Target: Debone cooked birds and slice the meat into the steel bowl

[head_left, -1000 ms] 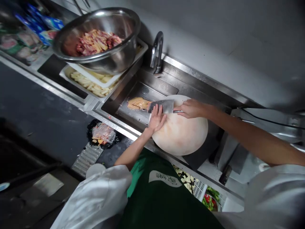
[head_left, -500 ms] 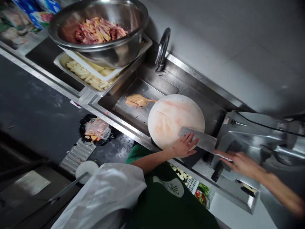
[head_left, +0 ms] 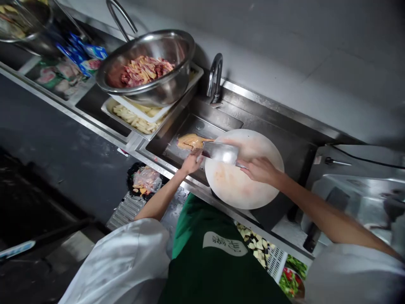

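My right hand (head_left: pixel 261 169) grips the handle of a steel cleaver (head_left: pixel 221 152), which lies flat over the far left part of a round pale cutting board (head_left: pixel 243 192). The board rests over the sink (head_left: pixel 177 154). My left hand (head_left: pixel 191 163) is at the board's left edge, touching the tip end of the blade. Its fingers are small and smeared, so I cannot tell whether they are curled. Just beyond the blade, a yellowish piece of meat (head_left: pixel 190 141) lies in the sink.
A big steel bowl of chopped meat (head_left: pixel 145 69) sits on a tray of pale strips (head_left: pixel 136 119) left of the faucet (head_left: pixel 215 78). A black bag of scraps (head_left: pixel 145 179) lies on the floor. Baskets of cut vegetables (head_left: pixel 256 247) stand below the counter.
The cleaver swung to the board's near right edge half a second ago. It is now back at the far left by the meat, and my left hand has followed the blade.
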`<state>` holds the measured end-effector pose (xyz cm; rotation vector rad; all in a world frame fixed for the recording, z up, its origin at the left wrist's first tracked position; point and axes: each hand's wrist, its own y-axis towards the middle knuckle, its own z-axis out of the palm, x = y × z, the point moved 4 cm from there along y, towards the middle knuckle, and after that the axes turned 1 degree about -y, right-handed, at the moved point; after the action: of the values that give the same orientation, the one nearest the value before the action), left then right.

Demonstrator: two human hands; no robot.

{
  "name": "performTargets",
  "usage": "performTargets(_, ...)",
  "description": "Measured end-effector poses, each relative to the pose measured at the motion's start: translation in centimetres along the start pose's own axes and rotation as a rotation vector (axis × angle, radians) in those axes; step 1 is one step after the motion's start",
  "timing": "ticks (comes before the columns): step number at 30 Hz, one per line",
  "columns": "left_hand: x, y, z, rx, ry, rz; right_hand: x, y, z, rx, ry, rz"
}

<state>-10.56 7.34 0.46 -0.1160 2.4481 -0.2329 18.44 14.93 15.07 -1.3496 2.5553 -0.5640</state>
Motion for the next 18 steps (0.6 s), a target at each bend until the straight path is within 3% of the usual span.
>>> performTargets(2,5.0,0.9,-1.1,0.056,0.079,-0.207,-1.2,-3.0,2.5,-0.085,0.033,0.105)
performTargets(5,11.1,2.9,-1.3,0.19,0.18,-0.425,-2.3,-8.8,8.3,-0.177,0.106,0.307)
performTargets(8,14.5,5.5,-0.4,0.241,0.188,-0.428,-0.3,-12.5,13.8,-0.243,0.2,0.494)
performTargets(11,16.4,8.3,1.2,0.267,0.167,-0.361,3.6,-12.9,17.0,-0.249,0.244,0.626)
performTargets(14,17.5,11.0,3.2,0.256,0.149,-0.248,6.0,-11.7,16.5,-0.269,0.187,0.68)
performTargets(18,18.9,14.3,5.2,0.244,0.152,-0.166,3.8,-7.0,10.2,-0.35,0.116,0.787)
